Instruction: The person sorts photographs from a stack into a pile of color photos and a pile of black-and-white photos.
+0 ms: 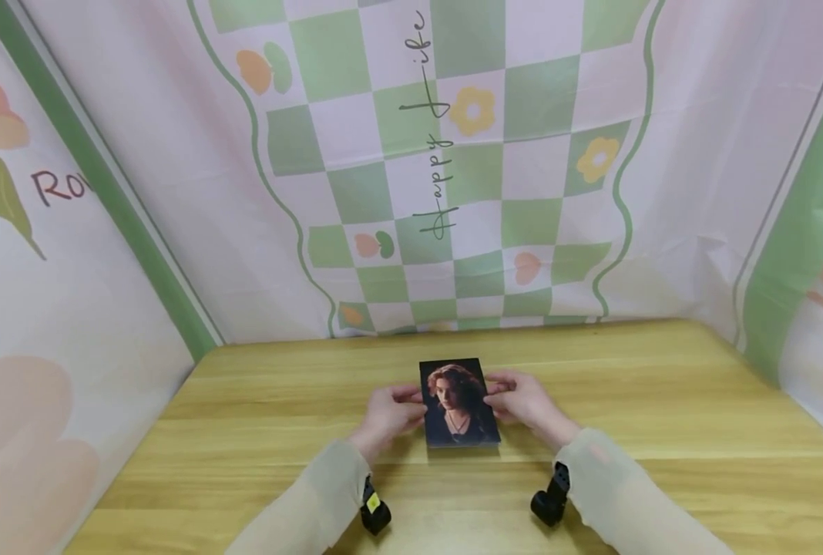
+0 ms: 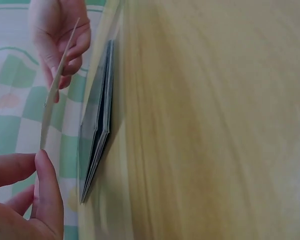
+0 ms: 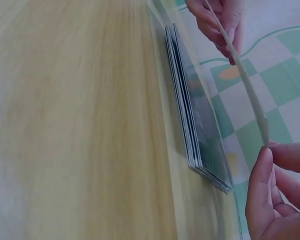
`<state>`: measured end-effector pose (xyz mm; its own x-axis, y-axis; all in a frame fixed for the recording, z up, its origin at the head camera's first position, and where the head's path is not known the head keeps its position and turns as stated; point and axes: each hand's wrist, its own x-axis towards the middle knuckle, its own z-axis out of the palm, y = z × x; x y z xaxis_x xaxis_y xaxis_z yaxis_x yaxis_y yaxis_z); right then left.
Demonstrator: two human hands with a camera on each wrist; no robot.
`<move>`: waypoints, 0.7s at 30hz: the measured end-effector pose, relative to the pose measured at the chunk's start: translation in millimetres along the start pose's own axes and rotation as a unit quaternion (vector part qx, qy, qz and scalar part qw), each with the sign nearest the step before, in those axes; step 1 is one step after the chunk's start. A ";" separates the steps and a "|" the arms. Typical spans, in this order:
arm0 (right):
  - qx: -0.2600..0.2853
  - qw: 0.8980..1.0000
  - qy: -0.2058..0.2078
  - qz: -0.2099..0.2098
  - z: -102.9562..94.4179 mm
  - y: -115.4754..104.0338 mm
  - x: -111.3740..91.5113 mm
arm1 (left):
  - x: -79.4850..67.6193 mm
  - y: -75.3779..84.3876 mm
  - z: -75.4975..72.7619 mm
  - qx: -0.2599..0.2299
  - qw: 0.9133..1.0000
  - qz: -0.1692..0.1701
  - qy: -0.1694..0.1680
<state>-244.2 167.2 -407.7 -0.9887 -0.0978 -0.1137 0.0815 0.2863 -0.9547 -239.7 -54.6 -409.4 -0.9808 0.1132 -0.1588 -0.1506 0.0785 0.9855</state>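
Note:
A portrait photo card with a dark background is held by its two side edges. My left hand pinches its left edge between thumb and fingers, and my right hand pinches the right edge. Seen edge-on in the left wrist view, the photo card is thin and slightly bowed. Apart from it, on the table, lies a stack of glossy cards with a gap between some of its layers. The right wrist view shows the same stack of cards with several edges fanned; from the head it is mostly hidden.
The wooden table extends to both sides of the hands. Behind it hangs a green-and-white checked curtain with flowers and lettering. Dark wrist cameras are strapped at the left sleeve and the right sleeve.

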 end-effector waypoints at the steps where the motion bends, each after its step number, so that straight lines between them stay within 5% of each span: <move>1: 0.000 1.000 -0.002 0.000 -0.8 0.5 -0.5 | -0.2 0.0 1.1 0.001 1.000 -0.002 0.001; 21: -0.056 0.998 -0.022 -0.008 -58.7 10.8 -15.9 | 3.8 4.2 53.1 0.007 0.999 0.011 -0.029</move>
<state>-235.0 227.8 -400.0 -0.9832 -0.1440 -0.1119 0.0479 0.3881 -0.9204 -237.5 -1.2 -409.0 -0.9747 0.1728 -0.1416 -0.1276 0.0901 0.9877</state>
